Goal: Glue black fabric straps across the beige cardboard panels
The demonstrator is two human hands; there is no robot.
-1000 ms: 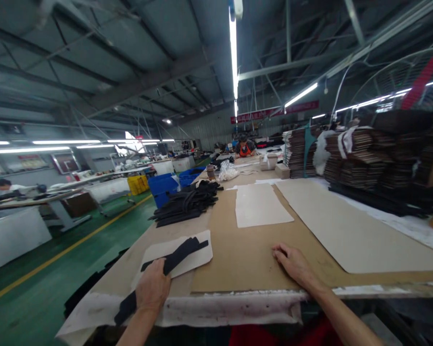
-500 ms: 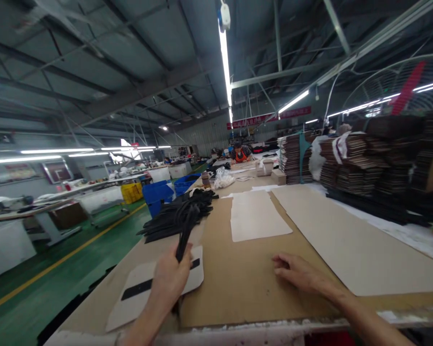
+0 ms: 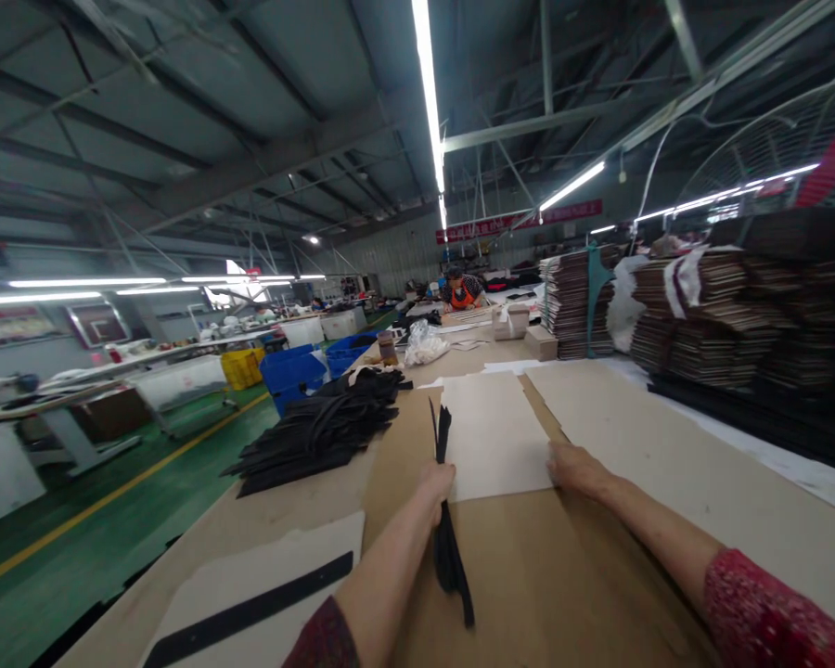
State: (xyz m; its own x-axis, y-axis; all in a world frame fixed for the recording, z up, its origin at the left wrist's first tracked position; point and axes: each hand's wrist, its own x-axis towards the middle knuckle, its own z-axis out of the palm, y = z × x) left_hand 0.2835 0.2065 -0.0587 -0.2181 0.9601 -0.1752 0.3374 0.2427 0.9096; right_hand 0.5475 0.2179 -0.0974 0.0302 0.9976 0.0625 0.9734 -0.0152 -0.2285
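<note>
My left hand point(image 3: 437, 482) had its fingers clamped on black strips point(image 3: 446, 520); right hand point(image 3: 576, 466) pressed flat, fingers apart, on the pale sheet point(image 3: 491, 431) (dangling ends could drag it askew).

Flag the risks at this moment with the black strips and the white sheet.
The left hand grips the black strips mid-length, so the loose ends hang and one could slip out. The right hand only rests on a corner of the white sheet, so the sheet might skew on the brown cardboard.
</note>
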